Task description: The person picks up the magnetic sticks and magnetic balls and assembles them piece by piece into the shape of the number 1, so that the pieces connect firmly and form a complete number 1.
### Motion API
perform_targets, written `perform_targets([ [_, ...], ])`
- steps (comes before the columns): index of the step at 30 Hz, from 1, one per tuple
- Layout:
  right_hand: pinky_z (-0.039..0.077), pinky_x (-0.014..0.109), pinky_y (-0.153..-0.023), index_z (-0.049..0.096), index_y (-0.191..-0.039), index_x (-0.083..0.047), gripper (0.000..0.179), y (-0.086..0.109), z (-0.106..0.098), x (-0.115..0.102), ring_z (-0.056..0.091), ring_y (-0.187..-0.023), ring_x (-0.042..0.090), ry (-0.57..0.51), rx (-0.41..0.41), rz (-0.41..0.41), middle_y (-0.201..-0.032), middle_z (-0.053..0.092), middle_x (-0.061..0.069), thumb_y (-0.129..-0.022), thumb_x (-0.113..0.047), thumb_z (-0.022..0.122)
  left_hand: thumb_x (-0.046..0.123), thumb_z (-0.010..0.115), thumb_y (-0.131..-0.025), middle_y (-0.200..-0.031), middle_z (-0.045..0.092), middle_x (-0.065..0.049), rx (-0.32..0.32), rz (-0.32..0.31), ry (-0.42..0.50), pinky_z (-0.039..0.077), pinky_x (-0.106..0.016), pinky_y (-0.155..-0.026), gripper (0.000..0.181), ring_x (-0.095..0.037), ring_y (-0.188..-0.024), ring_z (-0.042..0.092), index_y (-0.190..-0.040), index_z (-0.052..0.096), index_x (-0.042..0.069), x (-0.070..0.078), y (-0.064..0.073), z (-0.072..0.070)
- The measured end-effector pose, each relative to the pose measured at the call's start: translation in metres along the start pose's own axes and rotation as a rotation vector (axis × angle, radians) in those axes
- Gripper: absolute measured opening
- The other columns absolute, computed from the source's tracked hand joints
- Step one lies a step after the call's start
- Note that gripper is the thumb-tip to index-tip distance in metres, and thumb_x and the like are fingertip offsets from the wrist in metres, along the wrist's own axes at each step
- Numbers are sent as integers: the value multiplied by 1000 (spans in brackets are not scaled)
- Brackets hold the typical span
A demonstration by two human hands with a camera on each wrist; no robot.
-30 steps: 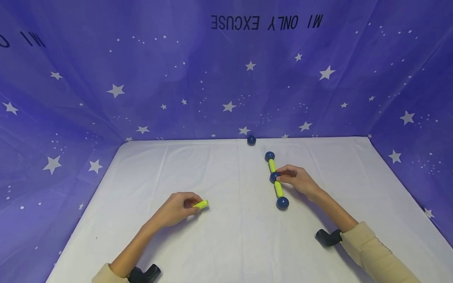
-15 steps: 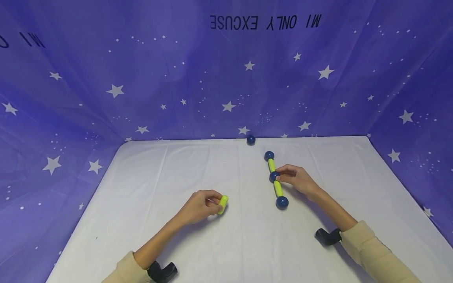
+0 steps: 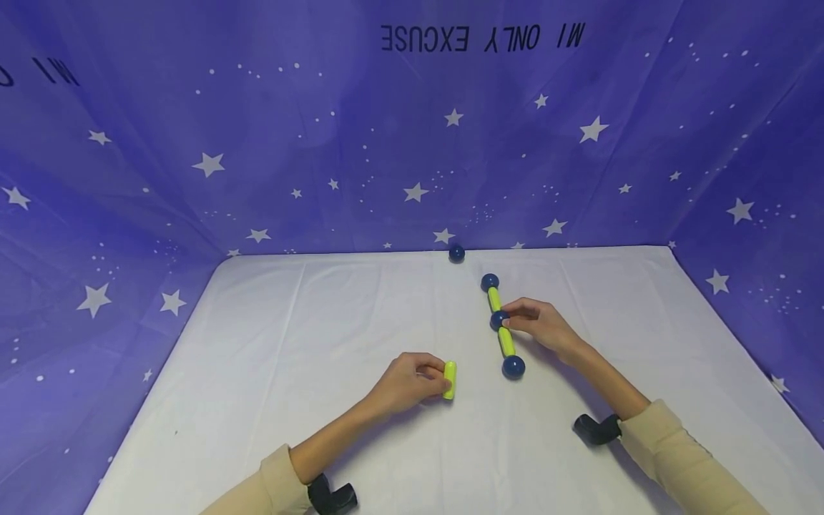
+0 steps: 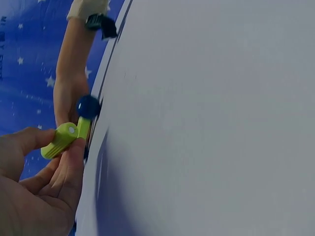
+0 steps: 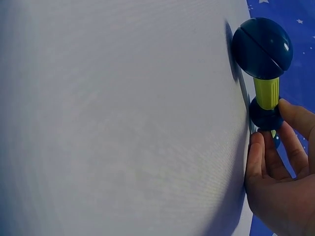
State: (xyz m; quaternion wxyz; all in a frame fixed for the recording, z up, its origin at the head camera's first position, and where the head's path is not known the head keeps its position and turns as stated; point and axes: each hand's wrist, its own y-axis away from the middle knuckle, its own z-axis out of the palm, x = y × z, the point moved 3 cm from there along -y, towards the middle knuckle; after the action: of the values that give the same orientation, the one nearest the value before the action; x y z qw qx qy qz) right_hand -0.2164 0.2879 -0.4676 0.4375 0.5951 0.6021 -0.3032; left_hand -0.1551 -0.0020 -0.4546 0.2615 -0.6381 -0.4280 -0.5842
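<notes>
Between its thumb and fingers my left hand (image 3: 412, 380) pinches a short yellow-green rod (image 3: 450, 380), which stands nearly parallel to the joined toy. A pale round spot marks the rod's end in the left wrist view. My right hand (image 3: 541, 327) pinches the middle blue ball (image 3: 498, 320) of a straight chain. That chain has a far ball (image 3: 490, 282), a far rod (image 3: 493, 299), a near rod (image 3: 507, 342) and a near ball (image 3: 513, 367). In the right wrist view the near ball (image 5: 263, 48) shows a seam. A gap separates the left hand's rod from the chain.
A loose blue ball (image 3: 456, 254) lies at the far edge of the white-covered table (image 3: 335, 307). Purple cloth (image 3: 360, 143) with white stars hangs behind and at both sides. Black camera mounts (image 3: 595, 430) sit at both wrists.
My left hand has moved right, toward the chain, carrying the rod. The rod has turned from slanted to nearly lengthwise. My right hand and the chain have stayed in place.
</notes>
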Motion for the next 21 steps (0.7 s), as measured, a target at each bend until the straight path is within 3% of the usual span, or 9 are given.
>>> perform_targets([
  [4,38,54,-103,66,-124,-6,38,-1,1,0,53,-123,34,3,2,12,-124,66,13,-91,-23,74,5,77,-83,-85,73,-6,-11,-19,67,59,-31,-69,27,-18,-77,71,-106,70,-6,1,-4,18],
  [10,37,54,-103,66,-124,-6,38,-2,1,1,53,-123,34,-6,4,10,-123,67,12,-91,-22,74,3,77,-84,-85,75,-7,-19,-23,84,59,-28,-68,26,-18,-76,72,-108,70,-7,5,-9,42],
  [21,37,55,-103,66,-124,-6,40,-2,0,2,54,-123,35,7,11,10,-124,66,13,-91,-25,75,3,78,-84,-80,74,-4,11,-48,126,58,-26,-65,23,-15,-72,72,-105,71,-4,4,-18,72],
])
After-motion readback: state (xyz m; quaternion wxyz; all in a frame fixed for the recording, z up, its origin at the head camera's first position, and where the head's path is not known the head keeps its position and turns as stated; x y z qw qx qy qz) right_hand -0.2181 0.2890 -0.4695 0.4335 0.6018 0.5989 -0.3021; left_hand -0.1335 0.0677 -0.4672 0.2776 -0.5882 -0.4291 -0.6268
